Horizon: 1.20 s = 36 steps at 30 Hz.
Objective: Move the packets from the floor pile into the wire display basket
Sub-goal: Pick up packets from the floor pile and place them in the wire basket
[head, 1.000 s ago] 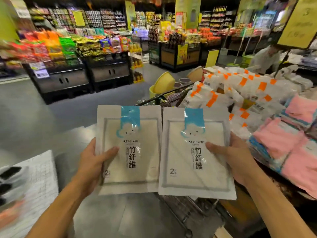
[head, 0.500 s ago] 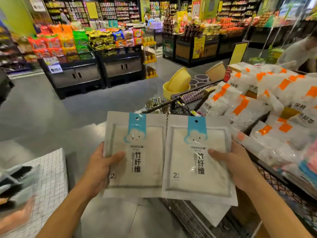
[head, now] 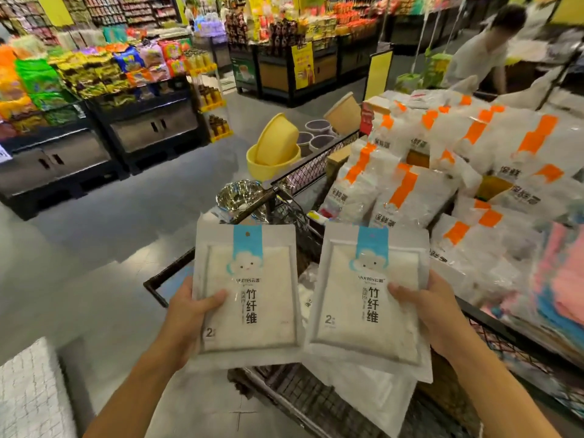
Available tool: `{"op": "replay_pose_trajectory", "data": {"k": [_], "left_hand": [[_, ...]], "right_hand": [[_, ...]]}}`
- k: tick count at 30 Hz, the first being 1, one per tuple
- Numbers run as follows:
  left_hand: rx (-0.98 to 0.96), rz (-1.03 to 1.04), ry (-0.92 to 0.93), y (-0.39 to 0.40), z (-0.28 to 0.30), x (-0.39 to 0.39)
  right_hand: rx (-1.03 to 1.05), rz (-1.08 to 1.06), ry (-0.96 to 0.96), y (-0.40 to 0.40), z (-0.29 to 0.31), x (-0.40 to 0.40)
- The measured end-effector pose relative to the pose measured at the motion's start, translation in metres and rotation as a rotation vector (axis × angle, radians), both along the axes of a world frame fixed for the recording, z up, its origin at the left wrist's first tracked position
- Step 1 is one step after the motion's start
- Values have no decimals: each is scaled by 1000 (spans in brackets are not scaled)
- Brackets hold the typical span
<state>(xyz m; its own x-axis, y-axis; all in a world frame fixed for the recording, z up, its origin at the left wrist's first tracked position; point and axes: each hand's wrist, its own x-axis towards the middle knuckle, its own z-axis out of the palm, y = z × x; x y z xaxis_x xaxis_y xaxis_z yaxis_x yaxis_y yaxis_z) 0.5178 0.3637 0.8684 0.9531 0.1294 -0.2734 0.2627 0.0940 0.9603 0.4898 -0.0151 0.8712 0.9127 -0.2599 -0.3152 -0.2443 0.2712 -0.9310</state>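
Two flat white packets with a blue top tab and black lettering are held up side by side. My left hand (head: pixel 189 314) grips the left packet (head: pixel 249 298) by its left edge, thumb across the front. My right hand (head: pixel 426 311) grips the right packet (head: pixel 366 295) by its right edge, with further white packets (head: pixel 376 396) stacked behind it. Both sit above the black wire display basket (head: pixel 303 403), whose near-left corner shows between and below them. The floor pile is out of sight.
The larger wire bin (head: pixel 512 343) at right holds white bags with orange stripes (head: pixel 410 191) and pink packs (head: pixel 562 279). Yellow basins (head: pixel 275 147) and a steel bowl (head: pixel 237 194) stand behind the basket. A white quilted surface (head: pixel 28 393) is at lower left. A person (head: pixel 480 49) bends at far right.
Both hands have moved apart, so the two packets no longer overlap. The view has tipped down and the basket's wire floor now shows below the packets.
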Motion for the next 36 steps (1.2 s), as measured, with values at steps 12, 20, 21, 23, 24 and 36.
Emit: {"op": "replay_pose_trajectory", "data": {"k": [12, 20, 21, 23, 24, 36], "left_hand": [[131, -401, 236, -55, -127, 180], [215, -632, 344, -89, -212, 250], [230, -665, 353, -92, -221, 255], [262, -718, 372, -98, -239, 264], [273, -736, 380, -102, -246, 268], [599, -789, 209, -119, -296, 276]], "right_hand": [[-116, -320, 314, -13, -110, 33], [-173, -403, 536, 2, -177, 67], [-182, -410, 564, 4, -183, 72], [-213, -414, 614, 8, -195, 82], [-229, -420, 635, 9, -201, 87], [-466, -424, 830, 24, -265, 101]]}}
